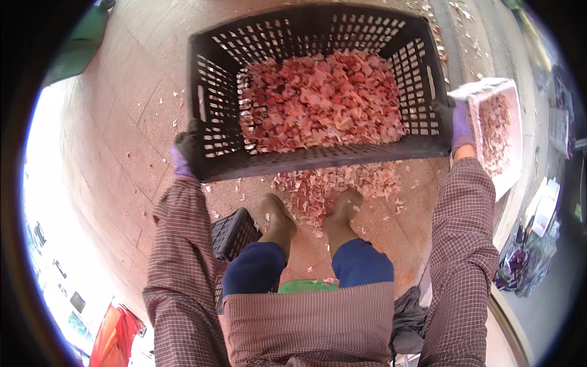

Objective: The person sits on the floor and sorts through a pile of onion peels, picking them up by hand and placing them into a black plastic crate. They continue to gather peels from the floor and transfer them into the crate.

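A large black slatted plastic crate (321, 160) is held out in front of me, its near side low and its inside facing me. In it lies a wide layer of reddish-pink round pieces mixed with pale, papery peelings (321, 96); which vegetable they are I cannot tell. My left hand (185, 149), in a dark-and-purple glove, grips the crate's left end near the front corner. On the right end my right hand (451, 121), gloved the same way, holds the crate by its side. Both hands' fingertips are partly hidden against the dark plastic.
Loose peelings (316, 192) litter the tiled floor around my boots (277, 215). A white foam box (509, 176) of peelings stands to the right. A smaller black crate (234, 234) is by my left leg. Plastic bags (534, 261) lie at far right, a green container (82, 41) at upper left.
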### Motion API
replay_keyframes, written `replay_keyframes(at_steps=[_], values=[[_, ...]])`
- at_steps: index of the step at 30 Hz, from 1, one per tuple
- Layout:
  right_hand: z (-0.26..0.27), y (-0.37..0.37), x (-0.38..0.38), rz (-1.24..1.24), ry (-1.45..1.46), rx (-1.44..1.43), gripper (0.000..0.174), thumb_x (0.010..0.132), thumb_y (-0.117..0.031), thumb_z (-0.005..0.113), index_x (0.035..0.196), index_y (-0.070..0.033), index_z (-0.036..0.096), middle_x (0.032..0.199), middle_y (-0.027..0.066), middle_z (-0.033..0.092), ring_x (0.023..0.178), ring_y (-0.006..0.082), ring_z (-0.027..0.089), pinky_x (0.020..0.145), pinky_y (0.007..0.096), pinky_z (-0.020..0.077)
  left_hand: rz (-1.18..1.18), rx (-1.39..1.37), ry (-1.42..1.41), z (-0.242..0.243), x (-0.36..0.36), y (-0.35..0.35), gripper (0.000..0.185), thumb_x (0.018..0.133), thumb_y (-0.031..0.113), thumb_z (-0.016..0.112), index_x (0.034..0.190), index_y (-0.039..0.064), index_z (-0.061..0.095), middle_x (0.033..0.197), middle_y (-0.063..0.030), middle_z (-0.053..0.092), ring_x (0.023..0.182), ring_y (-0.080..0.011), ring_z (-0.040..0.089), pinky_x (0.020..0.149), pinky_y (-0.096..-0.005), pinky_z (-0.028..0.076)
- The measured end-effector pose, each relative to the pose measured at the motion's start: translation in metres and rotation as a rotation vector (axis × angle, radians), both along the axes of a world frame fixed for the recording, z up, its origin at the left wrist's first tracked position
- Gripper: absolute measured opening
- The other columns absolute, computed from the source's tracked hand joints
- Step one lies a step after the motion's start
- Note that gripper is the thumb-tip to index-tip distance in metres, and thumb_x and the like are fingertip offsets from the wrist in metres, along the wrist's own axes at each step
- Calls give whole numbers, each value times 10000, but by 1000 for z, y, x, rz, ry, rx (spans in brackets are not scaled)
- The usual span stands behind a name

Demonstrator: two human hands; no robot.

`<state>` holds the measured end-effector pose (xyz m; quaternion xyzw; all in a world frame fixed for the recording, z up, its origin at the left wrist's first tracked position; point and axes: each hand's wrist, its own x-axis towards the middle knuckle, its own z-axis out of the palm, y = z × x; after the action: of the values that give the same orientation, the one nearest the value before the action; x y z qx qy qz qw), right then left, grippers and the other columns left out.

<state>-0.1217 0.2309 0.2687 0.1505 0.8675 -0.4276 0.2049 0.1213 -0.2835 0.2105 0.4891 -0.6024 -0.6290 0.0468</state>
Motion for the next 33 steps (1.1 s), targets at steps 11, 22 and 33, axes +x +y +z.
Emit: replay_keyframes(at_steps=[11, 22, 33], values=[[-102, -18, 64, 1298, 646, 508, 643, 818, -341, 639, 1335, -21, 429, 1334, 188, 455, 1208, 404, 442, 969, 483, 394, 250, 9, 83, -36, 69, 89, 375, 898, 365, 640, 677, 100, 493, 644, 71, 425, 595, -47, 320, 505, -241, 257], [-263, -209, 107, 1078, 297, 524, 747, 742, -444, 664, 1365, -142, 381, 1378, 210, 377, 1155, 380, 467, 925, 546, 384, 232, -176, 80, -30, 60, 104, 351, 947, 288, 585, 705, 54, 487, 644, 44, 471, 619, -43, 377, 545, -230, 342], [-257, -261, 42, 1615, 905, 27, 313, 793, -297, 640, 1087, -190, 651, 1365, 123, 446, 1184, 309, 484, 956, 331, 445, 256, -122, 99, -19, 66, 111, 375, 940, 351, 583, 737, 45, 505, 654, 34, 469, 609, -53, 371, 516, -247, 341]])
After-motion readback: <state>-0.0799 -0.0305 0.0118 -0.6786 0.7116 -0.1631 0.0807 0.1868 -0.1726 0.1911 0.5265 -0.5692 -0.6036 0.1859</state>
